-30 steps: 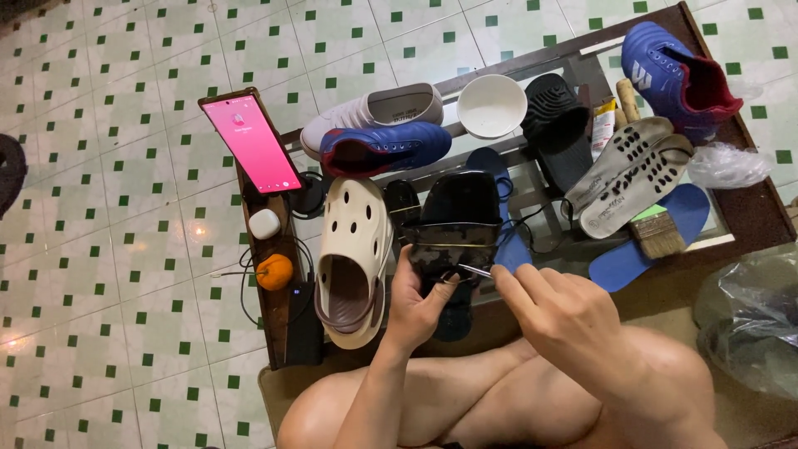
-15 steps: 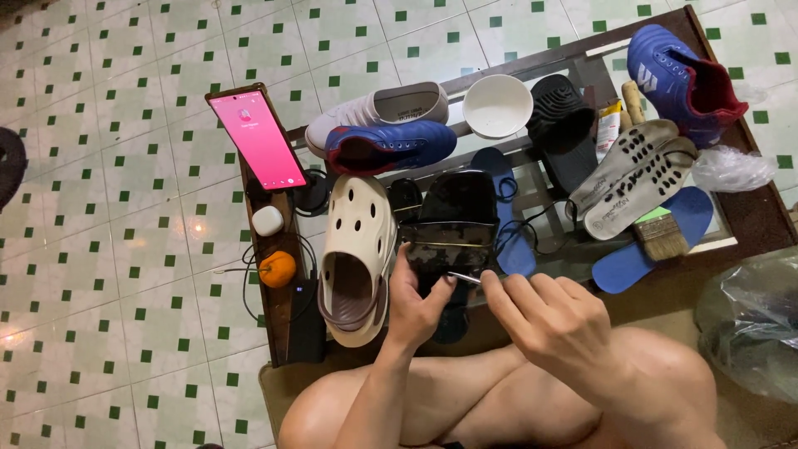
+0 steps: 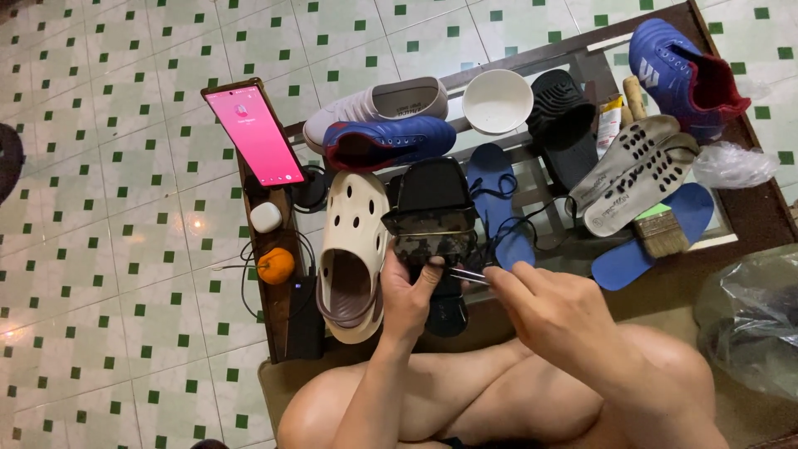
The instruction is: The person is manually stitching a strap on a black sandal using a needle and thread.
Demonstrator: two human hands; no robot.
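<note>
While the left hand (image 3: 411, 295) clamps the near end of the black sandal (image 3: 432, 229), thumb on top, the shoe stays steady over the desk (image 3: 773, 212) edge for tool access. Right hand (image 3: 553, 312) pinches a thin metal tool (image 3: 467, 274), tip at the sandal's camouflage strap (image 3: 431, 235); likely why it's held up close rather than flat. Sandal's long axis runs near-to-far, far end pointing away from the person, sitting just beside the cream clog (image 3: 353, 254) and the blue insole (image 3: 499, 204).
</note>
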